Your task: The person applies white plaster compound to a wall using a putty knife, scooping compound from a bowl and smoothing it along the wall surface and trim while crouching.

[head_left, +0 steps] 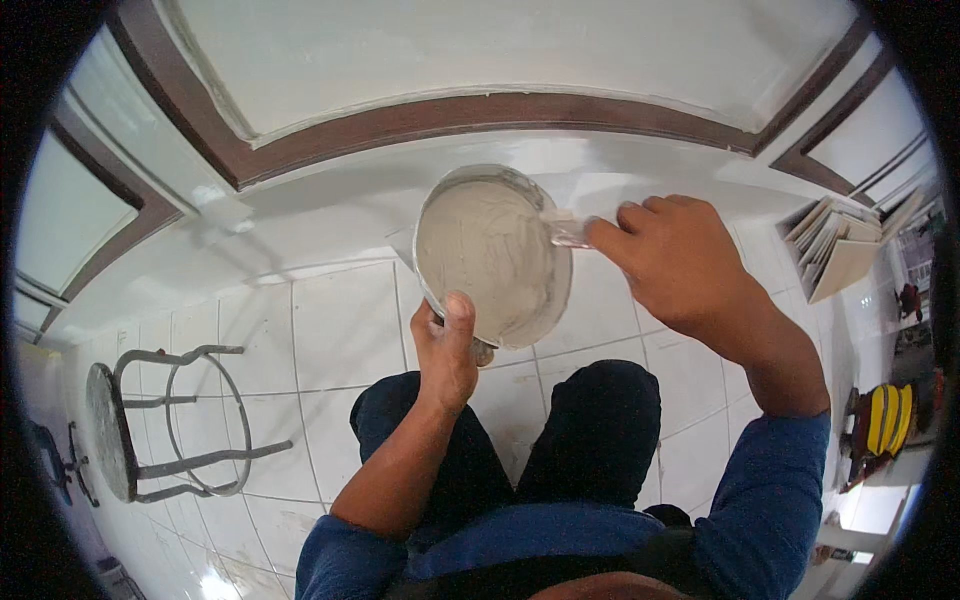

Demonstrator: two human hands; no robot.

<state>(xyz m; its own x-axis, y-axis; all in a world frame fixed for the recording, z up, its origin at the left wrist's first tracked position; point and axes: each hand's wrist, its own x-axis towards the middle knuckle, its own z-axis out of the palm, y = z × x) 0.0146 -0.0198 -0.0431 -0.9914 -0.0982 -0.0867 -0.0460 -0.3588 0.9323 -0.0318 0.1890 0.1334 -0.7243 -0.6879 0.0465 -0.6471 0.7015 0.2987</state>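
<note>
left hand: my left hand (445, 350) is closed around the near-left edge of the pot, thumb up against its side; the other fingers are mostly hidden behind it.
pot: a round metal pot (558, 300) held up between me and the wall, above my knees (605, 400), its mouth tilted toward my eyes; its underside is out of sight, and a small metal bit below my thumb is hard to make out.
paste: smooth greyish-beige paste (480, 240) fills much of the pot, hiding the bottom.
right hand: my right hand (680, 260) grasps a scraper (570, 238) by its handle, which my fingers mostly cover; the working end meets the pot's right rim, and where the blade stops among the paste i cannot tell.
wall: white, with brown trim (450, 113) framing a pale panel that is cut off above.
floor: white tiles (345, 310), partly covered by my legs.
stool: a grey metal stool (113, 435) lies on its side to the left.
boards: thin pale boards (845, 255) lean together at the right, blurred.
writing: the yellow-striped thing (888, 420) at far right is too small for any lettering to be read.
</note>
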